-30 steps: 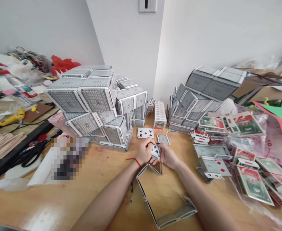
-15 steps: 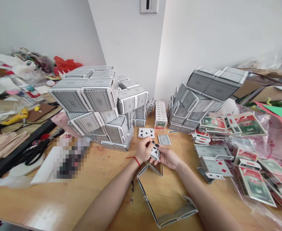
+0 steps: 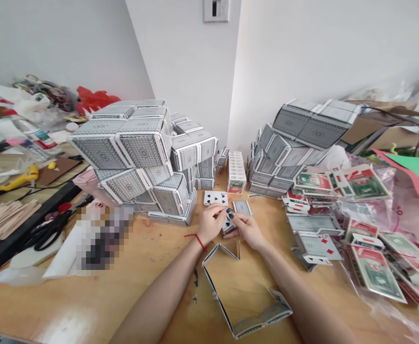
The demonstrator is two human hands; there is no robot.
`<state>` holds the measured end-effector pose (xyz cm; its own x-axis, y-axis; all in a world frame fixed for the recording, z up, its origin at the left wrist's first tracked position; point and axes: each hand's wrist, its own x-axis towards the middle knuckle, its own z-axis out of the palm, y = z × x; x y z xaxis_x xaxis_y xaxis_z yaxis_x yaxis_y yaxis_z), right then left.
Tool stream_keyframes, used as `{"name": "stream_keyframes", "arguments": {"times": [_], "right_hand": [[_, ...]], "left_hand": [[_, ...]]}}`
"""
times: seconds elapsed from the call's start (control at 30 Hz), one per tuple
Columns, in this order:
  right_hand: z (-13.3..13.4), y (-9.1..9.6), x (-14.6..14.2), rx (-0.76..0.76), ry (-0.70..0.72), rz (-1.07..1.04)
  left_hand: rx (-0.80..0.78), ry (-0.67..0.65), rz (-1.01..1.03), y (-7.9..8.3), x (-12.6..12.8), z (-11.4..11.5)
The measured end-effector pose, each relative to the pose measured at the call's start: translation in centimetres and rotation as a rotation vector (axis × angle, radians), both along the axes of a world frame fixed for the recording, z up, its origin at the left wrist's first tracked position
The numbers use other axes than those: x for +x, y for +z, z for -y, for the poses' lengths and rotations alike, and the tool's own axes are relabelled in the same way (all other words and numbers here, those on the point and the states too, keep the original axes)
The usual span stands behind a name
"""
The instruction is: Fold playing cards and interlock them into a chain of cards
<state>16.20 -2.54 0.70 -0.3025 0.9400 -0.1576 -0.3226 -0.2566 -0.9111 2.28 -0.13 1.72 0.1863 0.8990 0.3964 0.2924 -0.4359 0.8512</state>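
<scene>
Your left hand (image 3: 209, 223) and right hand (image 3: 247, 231) meet in front of you, their fingertips pinching a playing card (image 3: 227, 225) between them — dark spade pips show on it. Just ahead of your hands lie a face-up spades card (image 3: 215, 198) and a grey-backed card (image 3: 242, 207); a folded chain of cards (image 3: 263, 319) stands nearer you — stacked card blocks (image 3: 134, 162) rise ahead-left.
</scene>
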Motion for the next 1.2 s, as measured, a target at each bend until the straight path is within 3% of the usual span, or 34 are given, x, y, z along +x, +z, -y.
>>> {"name": "stream_keyframes", "arguments": {"times": [0.27,0.47,0.7,1.0,1.2], "right_hand": [[0.3,0.2,-0.8,0.122,0.009,0.071],[0.3,-0.5,-1.1,0.126,-0.033,0.125],[0.3,-0.1,-1.0,0.149,-0.014,0.107],[0.1,-0.5,-0.7,0.123,-0.012,0.106],[0.0,-0.6,-0.5,0.089,0.028,0.171]], "left_hand": [[-0.001,-0.032,-0.021,-0.1,0.4,0.2],[-0.160,-0.096,-0.034,-0.7,0.6,0.1],[-0.232,-0.086,0.006,-1.3,0.6,-0.4],[-0.210,-0.103,-0.060,-1.1,0.5,-0.5],[-0.115,-0.079,-0.149,-0.9,0.4,0.0]]}}
